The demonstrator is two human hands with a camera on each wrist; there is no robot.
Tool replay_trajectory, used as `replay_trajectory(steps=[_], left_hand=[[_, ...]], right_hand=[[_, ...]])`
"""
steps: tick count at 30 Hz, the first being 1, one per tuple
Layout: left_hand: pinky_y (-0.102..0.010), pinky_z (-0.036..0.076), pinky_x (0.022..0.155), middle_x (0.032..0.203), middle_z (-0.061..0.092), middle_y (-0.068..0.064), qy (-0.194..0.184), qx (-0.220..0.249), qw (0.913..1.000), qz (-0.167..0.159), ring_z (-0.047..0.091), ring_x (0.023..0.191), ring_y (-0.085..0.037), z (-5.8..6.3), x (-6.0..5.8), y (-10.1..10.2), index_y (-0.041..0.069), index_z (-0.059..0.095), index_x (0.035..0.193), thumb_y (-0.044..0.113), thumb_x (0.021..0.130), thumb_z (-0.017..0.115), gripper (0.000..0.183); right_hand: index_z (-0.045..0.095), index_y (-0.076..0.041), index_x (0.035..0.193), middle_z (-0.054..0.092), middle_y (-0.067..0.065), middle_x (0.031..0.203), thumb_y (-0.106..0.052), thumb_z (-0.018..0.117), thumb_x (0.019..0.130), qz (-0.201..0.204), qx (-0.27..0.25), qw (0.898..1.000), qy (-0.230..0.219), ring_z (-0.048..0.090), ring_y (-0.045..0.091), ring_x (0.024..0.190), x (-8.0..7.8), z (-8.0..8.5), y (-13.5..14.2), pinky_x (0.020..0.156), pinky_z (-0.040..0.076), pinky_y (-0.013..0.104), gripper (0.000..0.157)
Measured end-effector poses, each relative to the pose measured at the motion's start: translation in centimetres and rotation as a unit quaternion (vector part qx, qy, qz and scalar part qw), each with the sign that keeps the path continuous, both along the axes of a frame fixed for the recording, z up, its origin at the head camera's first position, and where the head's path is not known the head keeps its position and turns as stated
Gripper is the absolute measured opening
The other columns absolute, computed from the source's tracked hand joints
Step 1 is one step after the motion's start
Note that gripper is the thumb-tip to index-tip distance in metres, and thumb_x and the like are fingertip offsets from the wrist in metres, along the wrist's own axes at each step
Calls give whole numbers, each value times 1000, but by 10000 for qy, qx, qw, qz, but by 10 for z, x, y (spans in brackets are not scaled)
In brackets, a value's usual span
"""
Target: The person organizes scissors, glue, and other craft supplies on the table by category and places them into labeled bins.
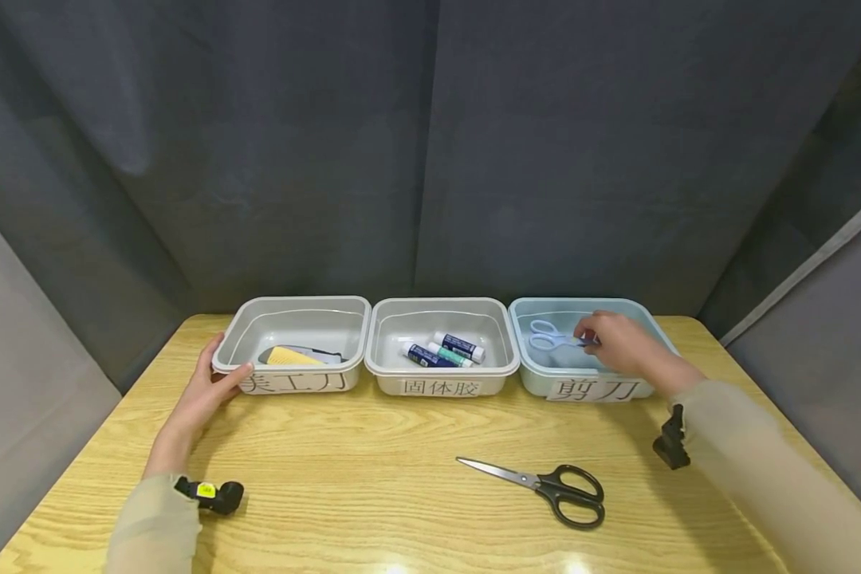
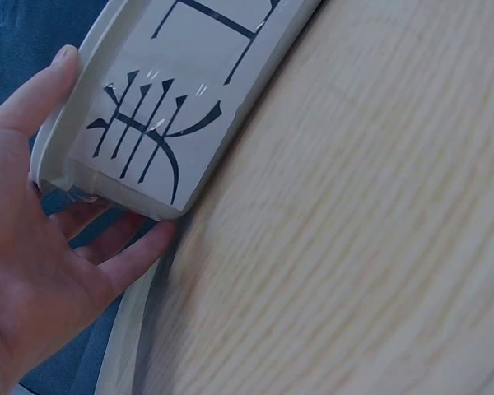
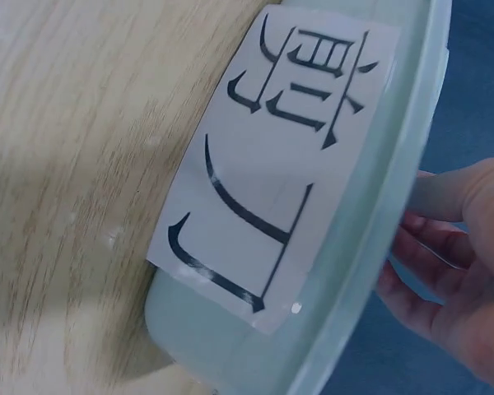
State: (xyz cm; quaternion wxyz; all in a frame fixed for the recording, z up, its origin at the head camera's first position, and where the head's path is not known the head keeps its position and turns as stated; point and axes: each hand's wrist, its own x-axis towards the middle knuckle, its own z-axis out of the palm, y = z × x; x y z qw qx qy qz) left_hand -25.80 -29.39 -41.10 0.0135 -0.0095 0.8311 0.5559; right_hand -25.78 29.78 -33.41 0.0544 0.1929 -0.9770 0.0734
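Note:
My left hand (image 1: 210, 384) grips the front left corner of a grey bin (image 1: 308, 301), thumb on the rim and fingers round the side. A yellow-and-grey utility knife (image 1: 290, 355) lies in that bin. At the right, my right hand (image 1: 615, 339) reaches into a light blue bin (image 1: 534, 384). Its fingertips pinch the blade end of light blue scissors (image 1: 543, 342), whose handles point left. In the right wrist view the fingertips are hidden behind the bin's rim. Black-handled scissors (image 1: 571, 496) lie on the table, blades pointing left.
A middle grey bin (image 1: 441, 372) holds several glue sticks (image 1: 461, 347). The three bins stand in a row at the back of the wooden table (image 1: 330, 478), each with a paper label on its front. Dark curtain (image 1: 430, 159) hangs behind them.

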Motion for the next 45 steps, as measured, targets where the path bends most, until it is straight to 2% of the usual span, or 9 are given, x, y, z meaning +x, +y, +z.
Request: replay_trajectory(steps=[11,17,22,31,34,38,45], left_hand=[[-49,29,103,151,1,-18,42,-2,10000,-40,19,132,-36,-2,-2,-2,25,-11,146,41,88,55,89],[-50,27,104,151,1,-18,47,12,10000,-25,18,133,-36,-1,-2,-2,25,-11,146,41,88,55,89],[-51,26,105,151,0,-17,41,92,9999,-65,16,134,-35,0,-2,-1,25,-11,146,40,88,56,90],[-50,26,105,152,-1,-16,25,95,9999,-54,16,135,-34,-2,-2,-1,24,-12,146,40,88,56,90],[-50,26,105,152,-1,-16,15,90,9999,-72,16,134,-35,-2,-2,-1,24,-12,146,41,88,56,91],[-50,26,105,151,-1,-16,-3,106,9999,-70,15,134,-35,-3,-2,-1,24,-12,145,41,88,56,91],[-47,30,103,151,2,-18,72,12,10000,-59,20,132,-35,-1,-1,-1,23,-11,146,41,89,55,88]], right_hand=[[66,-1,96,64,10,86,-1,63,80,-453,234,9951,-853,57,24,81,-29,-19,2,76,47,45,16],[67,-2,92,64,11,87,0,63,78,-576,316,9909,-1179,57,24,80,-42,-29,1,74,47,43,15],[66,-3,90,62,10,85,2,62,75,-839,408,9859,-1389,53,23,76,-46,-37,1,72,46,42,17],[66,-1,92,62,12,86,3,62,74,-973,265,9808,-1670,52,24,76,-48,-44,1,72,46,41,19],[66,-1,91,62,13,87,3,62,74,-1018,284,9804,-1664,53,24,77,-47,-45,4,73,46,42,18],[66,-1,92,62,14,89,3,56,79,-971,354,9845,-1416,55,26,80,-46,-43,9,73,47,43,17],[65,2,94,64,17,92,6,50,81,-666,157,9928,-981,57,29,85,-37,-29,13,77,46,46,20]])
